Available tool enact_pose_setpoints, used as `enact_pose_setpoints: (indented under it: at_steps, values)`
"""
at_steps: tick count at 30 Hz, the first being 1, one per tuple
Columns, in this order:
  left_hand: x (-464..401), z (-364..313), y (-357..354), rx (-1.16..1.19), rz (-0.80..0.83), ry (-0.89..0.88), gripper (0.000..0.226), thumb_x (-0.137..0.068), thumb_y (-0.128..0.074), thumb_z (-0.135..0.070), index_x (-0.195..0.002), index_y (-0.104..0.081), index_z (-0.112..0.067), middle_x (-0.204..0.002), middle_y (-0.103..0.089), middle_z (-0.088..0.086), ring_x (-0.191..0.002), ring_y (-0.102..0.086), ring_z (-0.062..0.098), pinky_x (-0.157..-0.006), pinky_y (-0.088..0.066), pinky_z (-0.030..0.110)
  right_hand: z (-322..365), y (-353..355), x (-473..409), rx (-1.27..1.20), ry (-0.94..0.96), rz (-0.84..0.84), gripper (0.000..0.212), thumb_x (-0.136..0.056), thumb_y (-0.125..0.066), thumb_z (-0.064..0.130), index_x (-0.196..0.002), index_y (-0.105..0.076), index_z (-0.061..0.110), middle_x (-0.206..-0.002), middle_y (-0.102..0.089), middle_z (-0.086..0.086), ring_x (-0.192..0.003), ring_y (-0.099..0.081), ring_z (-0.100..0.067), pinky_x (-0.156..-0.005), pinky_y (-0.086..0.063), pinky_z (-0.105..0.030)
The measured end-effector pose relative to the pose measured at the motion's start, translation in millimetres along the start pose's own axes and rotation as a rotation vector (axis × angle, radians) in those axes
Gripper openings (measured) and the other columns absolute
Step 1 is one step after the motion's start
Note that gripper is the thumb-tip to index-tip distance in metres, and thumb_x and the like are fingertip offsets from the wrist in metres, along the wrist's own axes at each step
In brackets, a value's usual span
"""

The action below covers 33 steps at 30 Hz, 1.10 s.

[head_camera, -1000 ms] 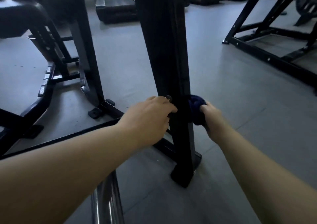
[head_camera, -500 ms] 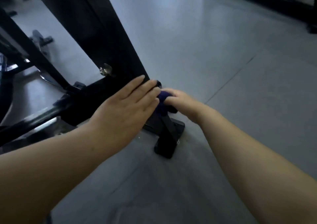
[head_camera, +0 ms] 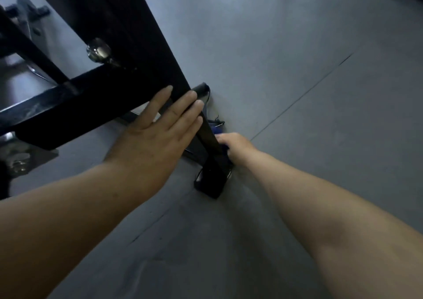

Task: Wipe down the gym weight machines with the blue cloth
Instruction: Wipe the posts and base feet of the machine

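Two hands work low on one black post (head_camera: pixel 137 47) of the weight machine, seen from the head camera looking steeply down at the grey floor (head_camera: pixel 297 70). The left hand (head_camera: pixel 158 134) lies flat against the post's near face, fingers straight and spread — bracing, holding nothing. The right hand (head_camera: pixel 235 145) reaches round the far side of the foot (head_camera: pixel 212 177), its fingers curled on the blue cloth (head_camera: pixel 217 128), which is bunched between hand and metal just above the floor; only a scrap of cloth shows, with a loose thread or two trailing. A chrome bolt (head_camera: pixel 98 51) sits higher up, where a crossbar (head_camera: pixel 57 106) joins the post.

Judging from this, the step in hand is wiping the base of the post. To do it well, the cloth should stay pressed to the metal and be drawn right round the foot's edges — dust gathers there — while the left hand steadies the body. Trailing threads could snag on the foot's corner, so keeping the cloth bunched tight would help.
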State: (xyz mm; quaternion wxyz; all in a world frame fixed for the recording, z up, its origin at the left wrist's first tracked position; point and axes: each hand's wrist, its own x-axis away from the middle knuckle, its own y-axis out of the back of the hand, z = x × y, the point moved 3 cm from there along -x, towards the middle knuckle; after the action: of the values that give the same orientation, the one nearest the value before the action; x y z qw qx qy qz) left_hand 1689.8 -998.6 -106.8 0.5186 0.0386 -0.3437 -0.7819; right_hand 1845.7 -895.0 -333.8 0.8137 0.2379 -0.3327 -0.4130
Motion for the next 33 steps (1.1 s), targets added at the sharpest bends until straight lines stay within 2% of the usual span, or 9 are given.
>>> enact_pose_setpoints:
  at_steps: [3,6,10,12,15,20,24,30,33]
  values:
    - [1.1,-4.9,-7.2,0.035,0.003,0.003,0.064,-0.087,0.002,-0.011,-0.141,0.036,0.002,-0.144,0.046,0.024,-0.132,0.043,0.04,-0.098,0.037,0.058,-23.0,-19.4,24.8,0.149,0.024,-0.04,0.036,-0.07,-0.065,0.02,-0.104,-0.076,0.02,-0.116,-0.069,-0.002,-0.109,-0.063,-0.023,-0.094,-0.049,-0.034]
    - [3.6,-6.4,-12.6,0.037,-0.017,0.013,0.065,-0.086,0.001,-0.008,-0.141,0.034,0.004,-0.146,0.044,0.024,-0.135,0.039,0.039,-0.099,0.035,0.059,-30.8,-20.6,38.6,0.238,-0.024,-0.104,0.04,-0.075,-0.072,0.019,-0.114,-0.071,0.029,-0.125,-0.064,0.0,-0.117,-0.057,-0.025,-0.095,-0.048,-0.035]
    - [3.5,-20.7,-18.9,0.086,0.019,-0.043,0.067,-0.083,0.002,-0.005,-0.142,0.031,0.005,-0.148,0.041,0.024,-0.138,0.036,0.037,-0.099,0.036,0.059,-2.5,-12.2,-6.3,0.214,-0.024,-0.033,0.032,-0.082,-0.066,0.016,-0.11,-0.07,0.031,-0.117,-0.063,0.011,-0.108,-0.061,-0.015,-0.076,-0.04,-0.021]
    - [5.0,-22.0,-16.9,0.127,0.056,-0.073,0.068,-0.078,0.008,-0.004,-0.141,0.032,0.006,-0.147,0.041,0.024,-0.136,0.038,0.037,-0.097,0.036,0.059,-4.4,-16.8,-8.7,0.198,0.024,-0.005,0.035,-0.086,-0.064,0.013,-0.116,-0.068,0.03,-0.119,-0.06,0.018,-0.111,-0.057,-0.006,-0.081,-0.043,-0.021]
    - [5.7,-17.9,-18.7,0.136,0.099,-0.122,0.071,-0.072,0.011,-0.003,-0.136,0.039,0.007,-0.143,0.047,0.024,-0.131,0.045,0.037,-0.094,0.038,0.059,-31.6,-33.0,20.2,0.219,0.037,-0.112,0.043,-0.082,-0.068,0.02,-0.124,-0.065,0.031,-0.138,-0.056,0.007,-0.129,-0.05,-0.018,-0.1,-0.047,-0.037]
    - [1.4,-25.4,-12.9,0.161,0.176,-0.192,0.077,-0.061,0.03,0.002,-0.138,0.036,0.008,-0.148,0.04,0.022,-0.136,0.039,0.036,-0.093,0.042,0.054,-18.8,-21.0,3.7,0.271,-0.024,-0.172,0.035,-0.086,-0.065,0.016,-0.118,-0.065,0.03,-0.129,-0.056,0.008,-0.12,-0.053,-0.018,-0.092,-0.048,-0.033]
    - [2.0,-19.8,-7.0,0.099,0.141,-0.211,0.071,-0.073,0.011,-0.007,-0.139,0.033,0.009,-0.147,0.041,0.024,-0.132,0.043,0.039,-0.092,0.04,0.058,-20.9,-39.2,23.0,0.199,-0.071,-0.255,0.037,-0.089,-0.064,0.015,-0.124,-0.065,0.027,-0.136,-0.053,0.006,-0.13,-0.045,-0.018,-0.101,-0.043,-0.032]
    - [17.1,-7.5,-10.4,0.099,0.123,-0.238,0.073,-0.079,-0.001,-0.013,-0.142,0.029,0.007,-0.141,0.049,0.024,-0.124,0.051,0.038,-0.091,0.04,0.059,-14.7,-42.3,25.7,0.185,-0.228,-0.334,0.022,-0.093,-0.059,0.021,-0.112,-0.068,0.028,-0.115,-0.057,0.004,-0.111,-0.052,-0.022,-0.084,-0.046,-0.034]
    - [23.0,-0.9,-2.7,0.176,0.07,-0.235,0.067,-0.091,-0.013,-0.013,-0.15,0.016,0.001,-0.151,0.039,0.019,-0.131,0.046,0.034,-0.094,0.038,0.056,-20.4,-71.2,40.0,-0.242,-0.451,-0.508,0.024,-0.087,-0.056,0.014,-0.107,-0.069,0.021,-0.107,-0.063,-0.007,-0.099,-0.061,-0.028,-0.081,-0.048,-0.033]
